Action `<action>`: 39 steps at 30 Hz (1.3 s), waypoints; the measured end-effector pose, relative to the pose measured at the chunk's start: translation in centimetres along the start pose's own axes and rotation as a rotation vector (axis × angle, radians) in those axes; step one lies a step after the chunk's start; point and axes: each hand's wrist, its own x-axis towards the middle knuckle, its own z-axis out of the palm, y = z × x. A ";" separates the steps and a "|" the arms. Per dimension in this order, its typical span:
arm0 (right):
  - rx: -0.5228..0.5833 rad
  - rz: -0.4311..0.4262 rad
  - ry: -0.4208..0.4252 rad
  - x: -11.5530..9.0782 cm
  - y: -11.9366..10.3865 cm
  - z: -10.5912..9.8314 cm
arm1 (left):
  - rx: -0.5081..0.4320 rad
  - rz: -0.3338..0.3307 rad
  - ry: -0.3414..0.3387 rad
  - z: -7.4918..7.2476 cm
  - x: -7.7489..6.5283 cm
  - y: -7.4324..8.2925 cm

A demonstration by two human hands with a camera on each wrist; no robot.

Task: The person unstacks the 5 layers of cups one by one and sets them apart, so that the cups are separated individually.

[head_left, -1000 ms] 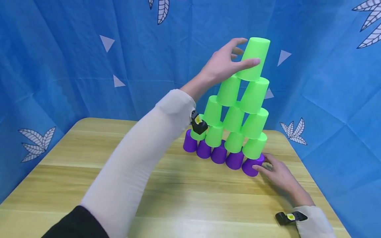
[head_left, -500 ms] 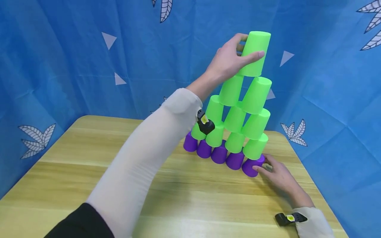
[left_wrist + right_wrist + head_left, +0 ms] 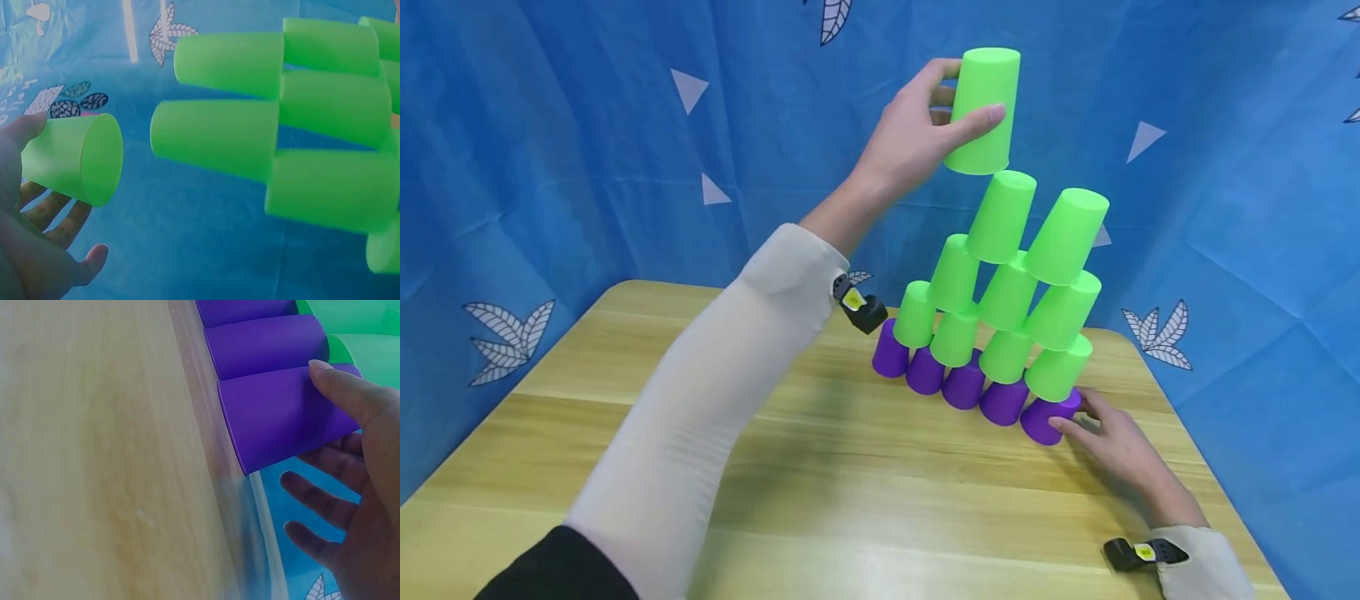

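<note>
Lifted green cup [image 3: 988, 79] is off the peak now and has shifted leftward; half a second ago it sat higher up the stack's right side, over the top pair. Left hand [image 3: 910, 129] has it, fingers half curled round one side, thumb across the near face, mouth down. Left wrist view shows a clear gap between its rim and the pyramid. Right hand [image 3: 1116, 442] pinches the end purple cup [image 3: 1045, 421] at table level, thumb on the near side, other fingers spread; far contact is mostly hidden, so grip firmness is hard to call.

Handling, as judged: keep the rim away from the top green pair [image 3: 1002, 217], move smoothly, keep forearm clear of the lower rows, squeeze lightly. Right hand should steady without nudging; everything leans on that purple row [image 3: 964, 383].

Materials: cups look like thin, smooth plastic, matte, tapered, flat-bottomed, all inverted. Five purple at base, then green rows of four, three, two. Table [image 3: 887, 508] has pale wood grain; blue cloth [image 3: 587, 125] behind is creased, printed with leaves and triangles.
</note>
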 end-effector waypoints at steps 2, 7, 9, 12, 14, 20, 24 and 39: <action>-0.007 0.002 -0.004 -0.1 0.0 -0.1 | -0.002 -0.001 0.001 -0.7 -0.5 -0.6; -0.015 0.013 -0.006 -0.3 -0.1 -0.4 | 0.029 -0.007 0.021 -2.3 -2.1 -2.7; -0.008 0.010 0.004 -0.3 -0.1 -0.3 | 0.044 -0.013 0.033 -2.8 -2.8 -3.8; 0.004 0.003 0.019 -0.4 -0.1 -0.3 | 0.051 -0.032 0.053 -3.6 -3.9 -5.5; 0.008 -0.001 0.027 -0.6 -0.1 -0.4 | 0.041 -0.049 0.064 -3.9 -4.5 -6.8; 0.013 0.020 0.024 -1.1 -0.2 -0.8 | 0.027 -0.115 0.086 -4.7 -6.3 -10.8; 0.015 0.022 0.027 -1.4 -0.2 -0.8 | 0.050 -0.175 0.086 -4.9 -7.8 -13.8; 0.025 0.033 0.023 -2.2 -0.1 -0.7 | 0.101 -0.318 0.064 -4.7 -12.5 -21.2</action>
